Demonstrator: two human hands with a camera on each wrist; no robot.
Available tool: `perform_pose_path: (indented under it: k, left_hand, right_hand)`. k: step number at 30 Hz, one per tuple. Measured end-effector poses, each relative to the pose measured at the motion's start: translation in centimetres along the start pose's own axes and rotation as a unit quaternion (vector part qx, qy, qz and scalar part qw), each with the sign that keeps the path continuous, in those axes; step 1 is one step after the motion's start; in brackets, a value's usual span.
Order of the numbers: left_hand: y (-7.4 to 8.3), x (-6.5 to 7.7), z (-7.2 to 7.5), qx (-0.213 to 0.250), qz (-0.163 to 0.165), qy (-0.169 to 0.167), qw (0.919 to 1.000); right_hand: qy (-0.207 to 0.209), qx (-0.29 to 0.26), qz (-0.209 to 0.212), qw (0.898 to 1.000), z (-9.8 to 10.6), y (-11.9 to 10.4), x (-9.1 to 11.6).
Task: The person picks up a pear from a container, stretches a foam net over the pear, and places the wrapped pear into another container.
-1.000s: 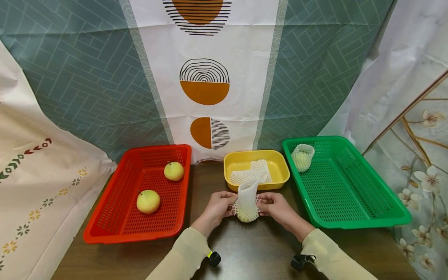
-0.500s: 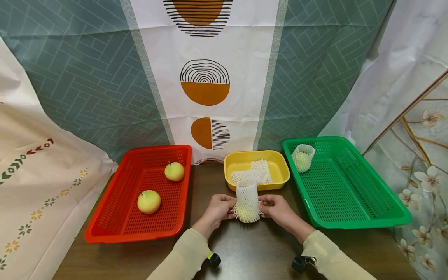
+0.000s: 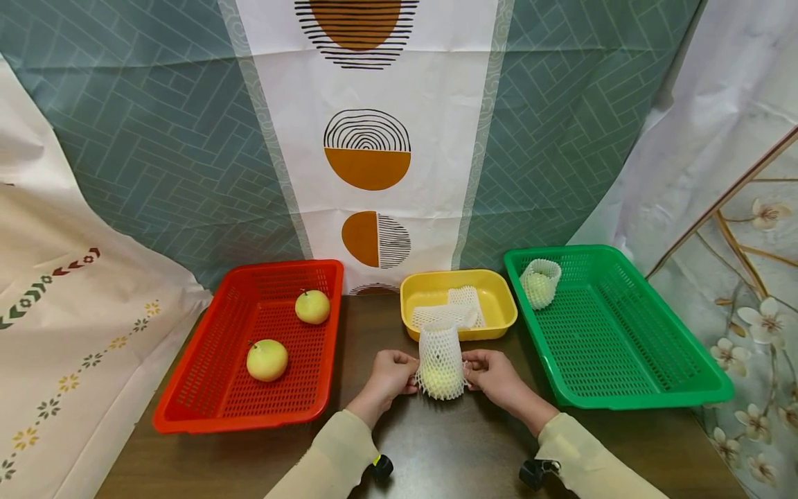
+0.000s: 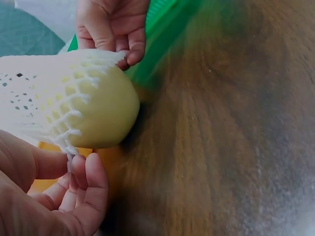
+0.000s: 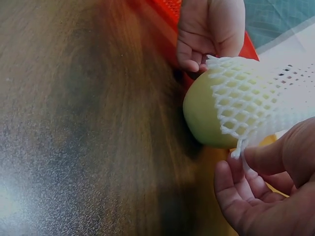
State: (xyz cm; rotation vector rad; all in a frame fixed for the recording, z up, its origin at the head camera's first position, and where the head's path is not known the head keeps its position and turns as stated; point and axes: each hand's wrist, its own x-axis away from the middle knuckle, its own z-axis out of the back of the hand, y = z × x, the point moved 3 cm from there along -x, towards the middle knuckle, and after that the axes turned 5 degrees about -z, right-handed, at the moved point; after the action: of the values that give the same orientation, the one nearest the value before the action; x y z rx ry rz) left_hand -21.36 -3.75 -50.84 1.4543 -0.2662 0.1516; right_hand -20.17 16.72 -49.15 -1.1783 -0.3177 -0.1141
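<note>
A white foam fruit net (image 3: 439,346) covers most of a yellow-green pear (image 4: 110,110) standing on the table in front of me. The net's upper end rises above the fruit as an open tube, and the pear's lower part shows bare in both wrist views. On one side my left hand (image 3: 392,374) pinches the net's bottom edge between thumb and fingers. Opposite it, my right hand (image 3: 495,378) pinches the same edge, as the right wrist view shows at the foam strand (image 5: 239,149).
At left, a red basket (image 3: 240,424) holds two bare pears (image 3: 267,360). Behind the hands, a yellow tray (image 3: 411,283) contains more foam nets (image 3: 439,315). The green basket (image 3: 636,400) at right holds one netted pear (image 3: 539,287).
The net has come further down over the pear, its top end now lower and upright instead of leaning. Both hands keep their hold on its edge and have moved slightly toward me.
</note>
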Motion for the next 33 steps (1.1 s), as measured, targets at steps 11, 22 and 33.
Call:
perform_pose_path:
  k: [11, 22, 33]
  left_hand:
    - [0.2, 0.3, 0.1, -0.014, -0.012, -0.009, 0.9998]
    - [1.5, 1.8, 0.5, 0.008, 0.06, -0.096, 0.9935]
    - [1.9, 2.0, 0.4, 0.037, 0.048, -0.093, 0.9939]
  right_hand:
    - [0.002, 0.011, -0.003, 1.0, 0.2, 0.2, 0.1]
    - [-0.079, -0.01, -0.089, 0.993, 0.0, -0.7, 2.0]
    - [-0.087, -0.066, -0.075, 0.991, 0.3, -0.7, 1.6]
